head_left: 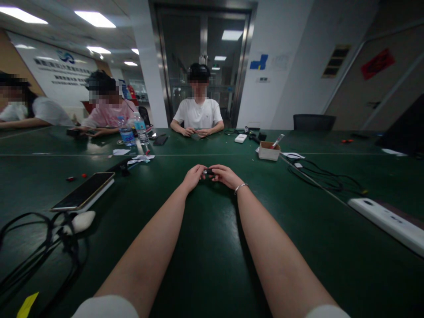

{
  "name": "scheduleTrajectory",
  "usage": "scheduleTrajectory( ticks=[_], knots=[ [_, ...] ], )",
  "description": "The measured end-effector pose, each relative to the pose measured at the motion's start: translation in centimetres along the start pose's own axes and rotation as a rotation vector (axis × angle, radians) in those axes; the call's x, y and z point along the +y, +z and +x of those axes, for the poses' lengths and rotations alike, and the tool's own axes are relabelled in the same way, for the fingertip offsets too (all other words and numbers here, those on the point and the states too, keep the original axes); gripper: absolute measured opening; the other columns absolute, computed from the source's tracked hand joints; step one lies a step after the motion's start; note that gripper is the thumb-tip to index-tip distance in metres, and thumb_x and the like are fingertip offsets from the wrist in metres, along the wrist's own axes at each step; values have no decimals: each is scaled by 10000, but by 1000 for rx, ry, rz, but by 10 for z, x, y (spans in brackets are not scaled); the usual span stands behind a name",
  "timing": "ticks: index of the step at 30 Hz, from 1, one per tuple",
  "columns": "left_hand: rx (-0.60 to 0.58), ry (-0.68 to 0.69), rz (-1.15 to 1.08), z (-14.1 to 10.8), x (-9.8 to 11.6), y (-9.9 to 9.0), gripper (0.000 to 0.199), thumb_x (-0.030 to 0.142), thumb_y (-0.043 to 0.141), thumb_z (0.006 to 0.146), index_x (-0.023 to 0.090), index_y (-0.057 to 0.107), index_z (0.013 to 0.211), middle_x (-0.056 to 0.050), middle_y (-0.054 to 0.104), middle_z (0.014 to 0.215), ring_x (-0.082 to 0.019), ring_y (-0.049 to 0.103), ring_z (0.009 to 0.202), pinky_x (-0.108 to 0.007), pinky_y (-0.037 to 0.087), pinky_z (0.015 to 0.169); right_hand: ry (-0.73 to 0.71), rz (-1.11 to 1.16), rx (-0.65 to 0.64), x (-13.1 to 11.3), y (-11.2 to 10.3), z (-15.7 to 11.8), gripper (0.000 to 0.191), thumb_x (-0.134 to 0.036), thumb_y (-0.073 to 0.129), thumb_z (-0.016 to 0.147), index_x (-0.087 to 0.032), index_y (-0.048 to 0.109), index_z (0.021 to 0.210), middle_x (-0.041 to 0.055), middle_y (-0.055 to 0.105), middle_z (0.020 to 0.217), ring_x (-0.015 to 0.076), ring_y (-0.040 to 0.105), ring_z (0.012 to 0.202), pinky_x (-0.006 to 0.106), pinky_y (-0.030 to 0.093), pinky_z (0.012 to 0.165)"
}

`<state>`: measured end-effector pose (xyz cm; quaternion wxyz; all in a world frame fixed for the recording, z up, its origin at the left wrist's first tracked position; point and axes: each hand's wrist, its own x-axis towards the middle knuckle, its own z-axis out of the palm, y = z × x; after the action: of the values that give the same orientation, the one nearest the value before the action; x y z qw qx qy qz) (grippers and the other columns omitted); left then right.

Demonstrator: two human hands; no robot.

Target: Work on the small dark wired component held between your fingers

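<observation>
Both my hands meet over the middle of the green table. Between their fingertips is a small black object with a silvery end, too small to name. My left hand pinches its silvery left end. On the dark right part, the fingers of my right hand are closed, with a bracelet at that wrist. The fingers cover much of the object. Beyond my hands to the right stands a small open box with a pen-like stick in it.
At left lie a phone on a white block, black cables and a white rounded item. Water bottles stand farther back. Right of me are more cables and a white power strip. A person sits opposite.
</observation>
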<state>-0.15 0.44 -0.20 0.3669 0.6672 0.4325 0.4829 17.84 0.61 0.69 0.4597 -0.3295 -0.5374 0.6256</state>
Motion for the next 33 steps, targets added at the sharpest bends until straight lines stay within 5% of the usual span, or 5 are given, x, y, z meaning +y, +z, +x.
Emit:
scheduleTrajectory(
  ticks=[33],
  knots=[
    [8, -6, -16, 0, 2, 1, 230, 323, 507, 811, 170, 638, 921, -28, 635, 773, -132, 570, 686, -264, 438, 661, 11, 9, 8, -1, 2, 0, 121, -114, 623, 812, -137, 657, 925, 17, 670, 641, 59, 563, 470, 206, 557, 569]
  ],
)
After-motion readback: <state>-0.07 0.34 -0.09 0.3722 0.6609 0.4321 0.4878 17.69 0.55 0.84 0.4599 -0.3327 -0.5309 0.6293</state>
